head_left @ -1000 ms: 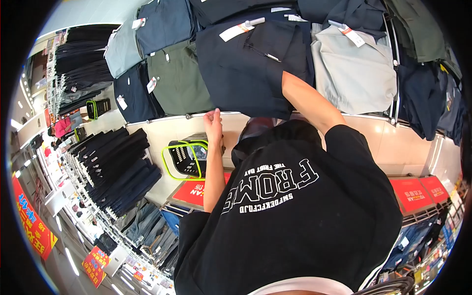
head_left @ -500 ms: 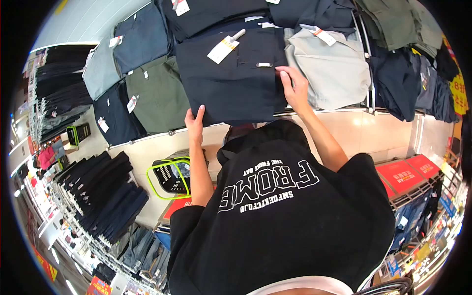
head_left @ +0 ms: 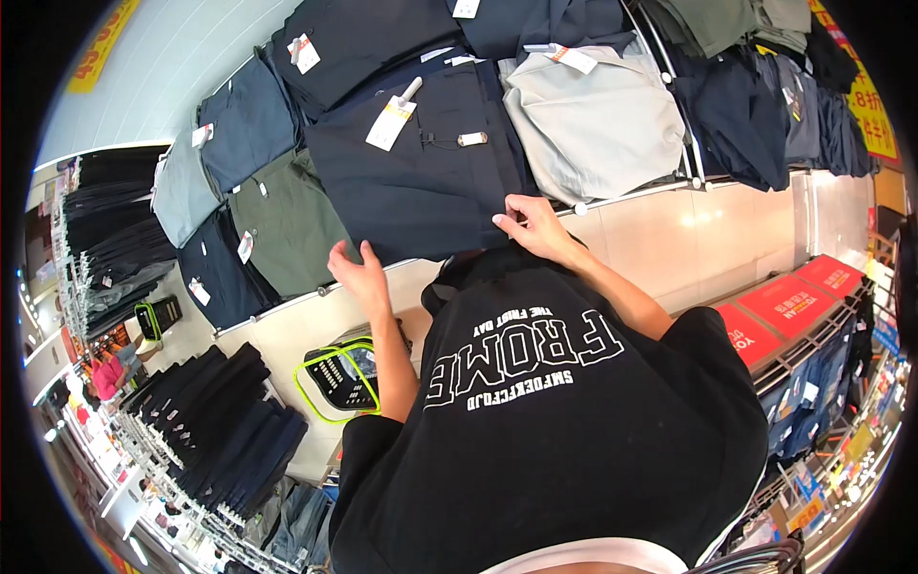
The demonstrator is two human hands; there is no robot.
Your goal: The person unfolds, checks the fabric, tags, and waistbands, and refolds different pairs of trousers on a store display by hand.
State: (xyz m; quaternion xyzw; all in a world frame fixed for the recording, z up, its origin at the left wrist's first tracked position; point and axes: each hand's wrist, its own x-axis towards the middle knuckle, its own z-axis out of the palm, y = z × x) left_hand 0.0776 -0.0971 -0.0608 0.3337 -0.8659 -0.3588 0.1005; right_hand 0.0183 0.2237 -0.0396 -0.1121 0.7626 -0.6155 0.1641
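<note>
A folded pair of dark navy trousers (head_left: 411, 187) lies on top of the display, with a white tag (head_left: 390, 124) and a small label (head_left: 472, 140) on it. My right hand (head_left: 537, 230) is at its lower right edge, thumb and forefinger closed on the cloth. Beside the lower left corner is my left hand (head_left: 361, 275), thumb and fingers apart and holding nothing; whether a fingertip touches the cloth I cannot tell. Folded olive trousers (head_left: 287, 220) lie to the left, folded light grey trousers (head_left: 598, 120) to the right.
A metal rail (head_left: 631, 199) runs along the display's front edge. On the floor to my left stands a black and green shopping basket (head_left: 335, 383). Racks of hanging dark trousers (head_left: 206, 421) are further left. Red boards (head_left: 789, 306) top a rack of jeans at right.
My left hand has come off the trousers' lower left corner and its fingers have opened. My right hand has slid down the right edge towards me. The view has shifted.
</note>
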